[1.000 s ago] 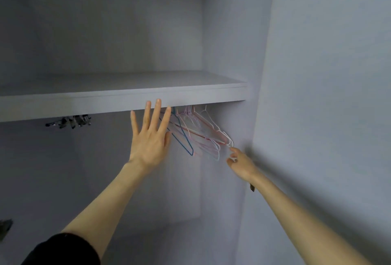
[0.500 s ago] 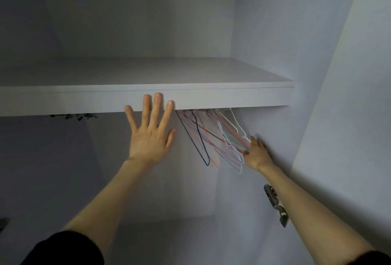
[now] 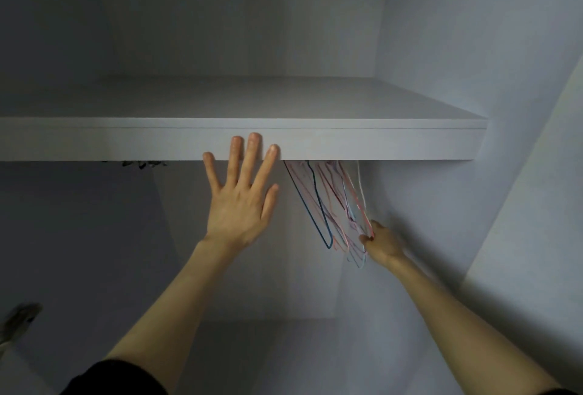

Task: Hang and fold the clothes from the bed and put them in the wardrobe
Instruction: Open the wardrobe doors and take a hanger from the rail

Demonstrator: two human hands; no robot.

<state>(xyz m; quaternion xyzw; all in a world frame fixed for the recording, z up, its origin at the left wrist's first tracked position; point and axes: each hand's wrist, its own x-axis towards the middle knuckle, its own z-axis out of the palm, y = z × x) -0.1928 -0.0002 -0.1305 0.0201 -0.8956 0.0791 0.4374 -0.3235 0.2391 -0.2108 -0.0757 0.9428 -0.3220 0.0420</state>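
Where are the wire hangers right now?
The hangers hang in a bunch under the wardrobe shelf, right of centre in the head view, between the spread left hand and the right hand, which pinches their lower edge.

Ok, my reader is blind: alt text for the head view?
Inside a grey wardrobe, the right hand pinches a bunch of coloured wire hangers hanging below a shelf. The left hand, fingers spread, reaches up across the shelf edge.

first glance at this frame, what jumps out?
The left hand, fingers spread flat, reaches up to the front edge of the white wardrobe shelf at centre. To its right, a bunch of thin coloured wire hangers hangs from under the shelf, and the right hand pinches the lower end of the pink ones beside the wardrobe's side wall.
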